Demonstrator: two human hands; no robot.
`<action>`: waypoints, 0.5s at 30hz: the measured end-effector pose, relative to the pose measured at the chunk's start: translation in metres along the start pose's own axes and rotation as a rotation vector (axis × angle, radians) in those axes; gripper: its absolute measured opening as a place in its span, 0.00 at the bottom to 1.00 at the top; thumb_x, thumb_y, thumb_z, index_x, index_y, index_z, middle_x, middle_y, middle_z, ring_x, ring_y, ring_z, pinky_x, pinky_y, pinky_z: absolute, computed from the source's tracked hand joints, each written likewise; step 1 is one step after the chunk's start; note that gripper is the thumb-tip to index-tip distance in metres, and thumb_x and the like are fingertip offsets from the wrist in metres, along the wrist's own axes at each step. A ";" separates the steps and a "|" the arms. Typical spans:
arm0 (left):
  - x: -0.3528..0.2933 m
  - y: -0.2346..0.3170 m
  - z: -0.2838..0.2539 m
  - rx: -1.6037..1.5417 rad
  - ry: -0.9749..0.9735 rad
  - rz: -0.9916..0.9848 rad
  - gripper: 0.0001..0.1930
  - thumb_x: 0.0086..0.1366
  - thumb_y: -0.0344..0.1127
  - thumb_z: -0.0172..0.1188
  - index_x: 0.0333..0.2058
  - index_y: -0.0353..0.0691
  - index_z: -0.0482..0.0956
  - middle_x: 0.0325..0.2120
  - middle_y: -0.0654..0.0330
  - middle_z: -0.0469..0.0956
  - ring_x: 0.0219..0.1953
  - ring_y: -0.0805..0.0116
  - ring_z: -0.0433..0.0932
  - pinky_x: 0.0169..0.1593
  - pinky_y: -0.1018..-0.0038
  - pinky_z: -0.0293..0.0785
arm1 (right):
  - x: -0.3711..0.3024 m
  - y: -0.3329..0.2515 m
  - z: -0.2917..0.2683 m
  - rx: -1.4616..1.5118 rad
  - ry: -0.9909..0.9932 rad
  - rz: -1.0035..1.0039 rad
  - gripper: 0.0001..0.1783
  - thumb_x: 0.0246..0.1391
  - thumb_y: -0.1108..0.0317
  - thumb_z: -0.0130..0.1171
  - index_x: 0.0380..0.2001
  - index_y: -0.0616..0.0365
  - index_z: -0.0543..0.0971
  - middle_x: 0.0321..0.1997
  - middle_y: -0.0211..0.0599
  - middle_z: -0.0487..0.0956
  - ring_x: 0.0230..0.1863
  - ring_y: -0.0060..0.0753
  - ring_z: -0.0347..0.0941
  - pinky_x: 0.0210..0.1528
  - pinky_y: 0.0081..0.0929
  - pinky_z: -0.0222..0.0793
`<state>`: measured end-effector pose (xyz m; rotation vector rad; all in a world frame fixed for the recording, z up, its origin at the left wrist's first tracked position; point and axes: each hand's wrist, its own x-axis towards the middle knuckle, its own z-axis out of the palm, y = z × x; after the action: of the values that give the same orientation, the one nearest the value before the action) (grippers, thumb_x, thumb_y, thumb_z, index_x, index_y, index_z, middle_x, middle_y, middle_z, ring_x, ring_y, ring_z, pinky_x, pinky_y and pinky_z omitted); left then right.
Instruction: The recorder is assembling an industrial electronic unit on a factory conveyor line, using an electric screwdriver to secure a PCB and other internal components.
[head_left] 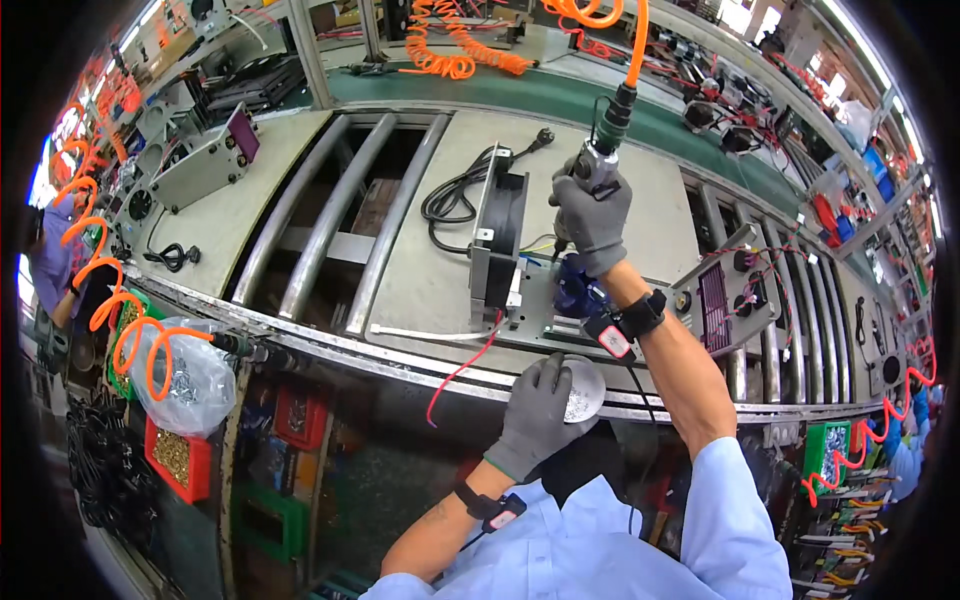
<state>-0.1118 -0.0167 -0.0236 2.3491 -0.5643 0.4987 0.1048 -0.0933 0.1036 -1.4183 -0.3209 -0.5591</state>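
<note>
Right hand (592, 212), fabric-gloved, is clamping shiny metal pneumatic screwdriver (601, 162); left hand (540, 412) is gripping round dish (592, 376) of small metallic parts (579, 405); boxy black-and-metal unit (500, 235) is standing left of right hand.

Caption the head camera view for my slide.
At a roller conveyor, the gloved right hand grips a tool on an orange hose; gloved left hand holds a dish of small parts.

OPEN: board strip (412, 258) between black cord (430, 208) and roller (400, 220) | BLOCKED: upright black unit (505, 240), driver (600, 166), orange hose (639, 45)
</note>
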 end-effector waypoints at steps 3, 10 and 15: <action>0.001 0.001 -0.003 -0.011 -0.025 -0.013 0.38 0.45 0.52 0.76 0.49 0.33 0.72 0.54 0.43 0.72 0.54 0.44 0.72 0.56 0.54 0.72 | 0.003 0.003 -0.005 -0.047 -0.003 0.025 0.06 0.47 0.76 0.62 0.29 0.60 0.76 0.23 0.27 0.76 0.24 0.18 0.73 0.28 0.20 0.70; 0.000 0.000 -0.004 -0.003 -0.029 -0.020 0.39 0.45 0.52 0.77 0.50 0.33 0.72 0.55 0.43 0.71 0.54 0.43 0.72 0.57 0.54 0.72 | -0.004 -0.001 -0.007 -0.024 -0.049 0.066 0.05 0.46 0.76 0.60 0.29 0.60 0.75 0.24 0.28 0.76 0.24 0.20 0.73 0.28 0.22 0.70; 0.002 0.002 -0.005 -0.001 -0.011 -0.012 0.39 0.44 0.52 0.77 0.50 0.33 0.73 0.55 0.41 0.71 0.52 0.44 0.72 0.55 0.54 0.72 | -0.005 0.006 -0.008 -0.001 -0.074 0.063 0.06 0.47 0.76 0.59 0.31 0.60 0.77 0.26 0.31 0.78 0.25 0.22 0.75 0.27 0.22 0.69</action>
<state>-0.1127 -0.0152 -0.0176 2.3540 -0.5549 0.4801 0.1029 -0.0999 0.0949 -1.4475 -0.3341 -0.4559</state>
